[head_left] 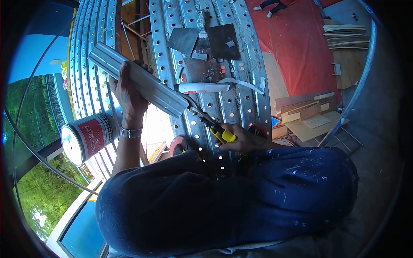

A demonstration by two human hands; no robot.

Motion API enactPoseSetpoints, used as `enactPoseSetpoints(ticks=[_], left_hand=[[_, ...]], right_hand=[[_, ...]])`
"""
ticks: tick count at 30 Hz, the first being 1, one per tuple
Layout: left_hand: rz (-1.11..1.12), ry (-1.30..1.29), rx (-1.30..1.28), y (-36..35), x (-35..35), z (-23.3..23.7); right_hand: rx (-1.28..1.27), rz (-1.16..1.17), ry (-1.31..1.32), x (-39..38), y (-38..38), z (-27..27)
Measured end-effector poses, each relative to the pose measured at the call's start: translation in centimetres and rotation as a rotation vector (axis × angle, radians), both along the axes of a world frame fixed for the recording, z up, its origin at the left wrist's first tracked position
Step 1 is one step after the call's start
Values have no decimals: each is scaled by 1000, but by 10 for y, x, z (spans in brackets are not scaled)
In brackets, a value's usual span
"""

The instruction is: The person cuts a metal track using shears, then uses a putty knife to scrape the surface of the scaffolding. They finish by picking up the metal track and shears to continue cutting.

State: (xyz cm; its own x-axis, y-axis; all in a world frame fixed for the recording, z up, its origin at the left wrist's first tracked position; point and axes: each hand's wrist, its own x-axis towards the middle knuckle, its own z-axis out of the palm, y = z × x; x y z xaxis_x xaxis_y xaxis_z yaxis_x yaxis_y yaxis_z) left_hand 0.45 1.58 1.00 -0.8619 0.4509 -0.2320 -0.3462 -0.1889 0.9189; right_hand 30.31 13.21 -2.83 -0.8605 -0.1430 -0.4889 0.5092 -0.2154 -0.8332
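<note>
Two hands meet on one long ribbed grey aluminium strip (161, 96), its axis running far-left to near-right: the left hand (124, 96) clenches its middle, while the right hand (247, 138), closed around yellow-handled metal snips (211, 125), holds the blades at its near-right end

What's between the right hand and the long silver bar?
The yellow-handled snips: held in the right hand, their dark blades reach the end of the silver bar, seen in the head view.
</note>
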Motion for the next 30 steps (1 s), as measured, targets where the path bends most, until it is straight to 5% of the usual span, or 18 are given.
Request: enactPoseSetpoints(ticks=[8,16,22,30], left_hand=[[-103,235,-75,0,5,-6],[-76,-22,38,5,8,-7],[-101,-10,68,12,17,6],[-59,-29,45,5,6,9]], right_hand=[[128,-4,-42,0,-1,4],[306,-72,13,1,-9,4],[111,98,54,-4,-7,6],[43,36,-16,2,-1,-2]])
